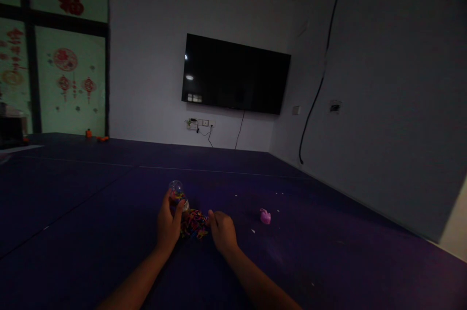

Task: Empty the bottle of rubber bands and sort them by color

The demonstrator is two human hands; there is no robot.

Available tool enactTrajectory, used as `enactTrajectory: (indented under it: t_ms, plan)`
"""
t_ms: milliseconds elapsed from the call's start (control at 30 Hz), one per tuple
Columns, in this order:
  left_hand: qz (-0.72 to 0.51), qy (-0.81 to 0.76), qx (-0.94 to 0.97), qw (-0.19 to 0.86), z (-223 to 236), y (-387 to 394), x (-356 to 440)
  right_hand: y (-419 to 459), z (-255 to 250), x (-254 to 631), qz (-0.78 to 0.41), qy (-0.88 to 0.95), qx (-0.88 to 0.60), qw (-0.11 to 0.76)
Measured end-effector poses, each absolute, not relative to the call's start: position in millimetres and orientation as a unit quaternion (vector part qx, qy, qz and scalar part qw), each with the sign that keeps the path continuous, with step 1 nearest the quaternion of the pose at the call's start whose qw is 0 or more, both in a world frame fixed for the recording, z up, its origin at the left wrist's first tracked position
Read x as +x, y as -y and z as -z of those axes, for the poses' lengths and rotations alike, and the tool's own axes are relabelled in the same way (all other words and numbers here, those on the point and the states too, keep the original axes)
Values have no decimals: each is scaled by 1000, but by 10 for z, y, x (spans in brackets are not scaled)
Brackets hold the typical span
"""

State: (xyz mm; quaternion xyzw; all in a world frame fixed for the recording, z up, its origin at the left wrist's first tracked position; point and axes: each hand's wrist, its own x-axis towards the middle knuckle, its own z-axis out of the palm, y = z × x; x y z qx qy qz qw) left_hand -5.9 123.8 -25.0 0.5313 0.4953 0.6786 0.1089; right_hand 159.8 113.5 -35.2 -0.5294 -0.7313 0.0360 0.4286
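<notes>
"At the near side?"
"Right hand (223,232), fingers bunched at a colourful pile (194,223); what that grip holds, I can't tell. Left hand (169,226) curls round a clear container (176,188) at the pile's far edge."
"Beyond?"
"Wall-mounted television (235,74)."

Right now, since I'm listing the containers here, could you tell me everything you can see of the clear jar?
The jar is rounded and see-through, seemingly plastic or glass, with colourful bits showing inside. A whitish part shows at its near end. The left hand grips it tilted, that end toward the colourful pile. Whether it touches the pile, or is open, is too dim to tell.
</notes>
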Motion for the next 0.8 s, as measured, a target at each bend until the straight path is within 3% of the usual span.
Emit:
enactTrajectory:
  t_ms: [300,500,800]
  plan:
    - [-679,-495,531,111,249,-1249,-46,-1114,312,1582,6,768,-527,364]
    - [-704,-489,498,133,234,-1241,-53,-1121,343,1610,-45,801,-501,326]
    - [-741,-491,436,142,238,-1274,-89,-963,277,1492,35,906,-316,280]
